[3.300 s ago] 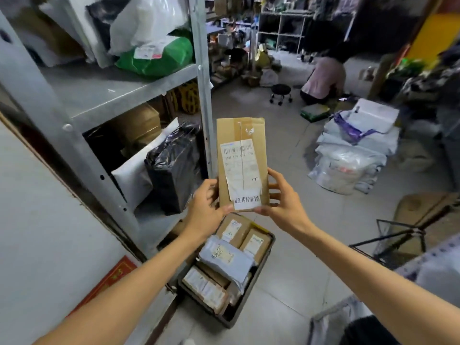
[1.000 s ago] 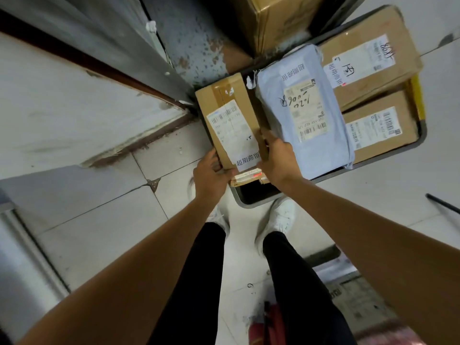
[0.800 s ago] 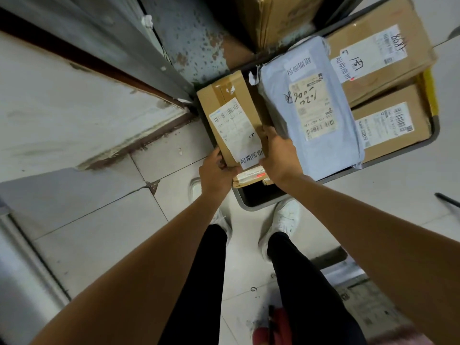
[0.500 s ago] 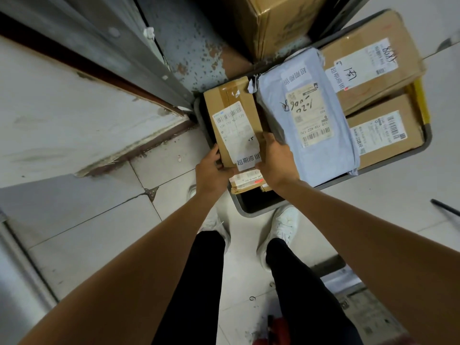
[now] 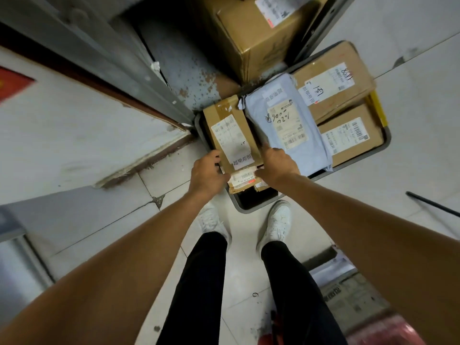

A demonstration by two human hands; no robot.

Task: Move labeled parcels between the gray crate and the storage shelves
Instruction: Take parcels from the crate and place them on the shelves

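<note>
Pale floor tiles (image 5: 99,220) fill the lower view, with a gray metal shelf upright (image 5: 119,63) and a rust-speckled bottom shelf (image 5: 181,68) above them. A large cardboard box (image 5: 258,33) stands on that shelf, its top and white label cut off by the frame edge.

The gray crate (image 5: 249,209) sits on the floor against the shelf, mostly covered by its load. Five parcels can be counted in it. The narrow cardboard parcel (image 5: 224,113) lies at its left side, touching the gray poly mailer (image 5: 298,155), which overlaps two cardboard boxes (image 5: 333,80) (image 5: 351,135) at the right. A small flat parcel (image 5: 242,179) pokes out from under the narrow one; what lies below it is hidden.

The left hand (image 5: 206,174) grips the narrow parcel's near left edge with curled fingers. The right hand (image 5: 277,165) holds its right edge, fingers pushed down between it and the mailer, their tips out of sight.

Every parcel carries a white barcode label. The narrow parcel's sticker shows Chinese characters, apparently 超期滞留. Handwritten digits on the mailer and the far box appear upside down and are hard to read.

Two white shoes (image 5: 278,222) and black trouser legs (image 5: 206,282) stand just before the crate.
</note>
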